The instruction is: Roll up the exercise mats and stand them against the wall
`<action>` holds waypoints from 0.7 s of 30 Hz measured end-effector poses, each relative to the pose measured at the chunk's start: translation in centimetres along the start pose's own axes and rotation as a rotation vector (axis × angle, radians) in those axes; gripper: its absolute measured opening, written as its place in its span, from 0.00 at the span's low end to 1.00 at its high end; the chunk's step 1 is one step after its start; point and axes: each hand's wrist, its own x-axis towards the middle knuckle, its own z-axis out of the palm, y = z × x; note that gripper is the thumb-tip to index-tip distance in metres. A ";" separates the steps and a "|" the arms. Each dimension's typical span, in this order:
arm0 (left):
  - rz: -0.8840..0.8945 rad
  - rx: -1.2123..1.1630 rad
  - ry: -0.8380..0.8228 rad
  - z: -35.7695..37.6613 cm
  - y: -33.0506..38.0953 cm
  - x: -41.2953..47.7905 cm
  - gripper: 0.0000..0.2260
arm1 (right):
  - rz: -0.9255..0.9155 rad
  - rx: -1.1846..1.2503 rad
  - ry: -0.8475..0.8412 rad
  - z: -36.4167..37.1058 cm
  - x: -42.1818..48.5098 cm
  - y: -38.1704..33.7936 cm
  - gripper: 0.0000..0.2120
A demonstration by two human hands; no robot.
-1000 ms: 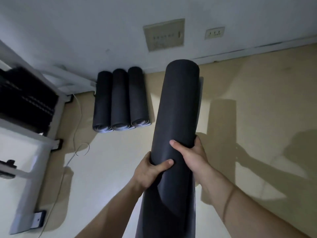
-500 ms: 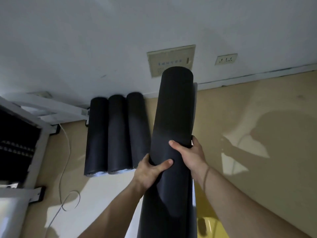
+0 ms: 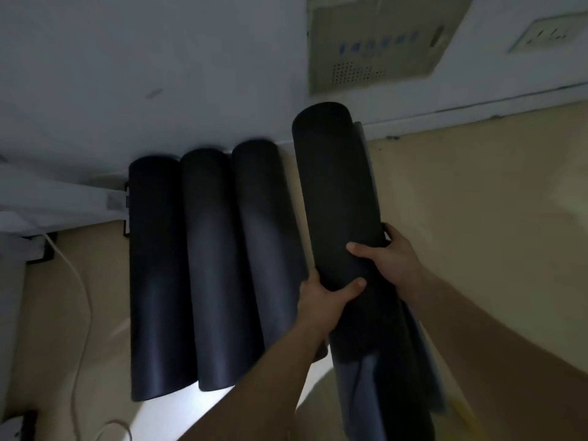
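Head-camera view looking steeply down at a pale floor [image 3: 477, 218] where it meets a white wall [image 3: 159, 58]. Three rolled mats [image 3: 216, 265], dark and tube-shaped, already stand side by side against the wall, touching one another, left of centre. This part of the job looks done.

Just to their right, a person holds a fourth rolled mat [image 3: 337, 192] with both bare hands. The left hand [image 3: 324, 302] wraps the roll from the left, thumb curled across its front. The right hand [image 3: 396, 261] grips from the right, slightly farther up, thumb also across the front and fingers hidden behind. The far end of the roll points at the foot of the wall, near the third mat but apart from it. Its outer layer hangs loose along the near right side.

This mat appears rolled but not yet set down; whether it touches the floor cannot be told. Placing it beside the others seems to be what remains. No unrolled mats are in view.
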 end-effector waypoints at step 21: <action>0.194 0.801 0.017 1.6 -3.1 14.8 0.36 | -0.040 -0.428 0.063 6.4 17.5 9.1 0.27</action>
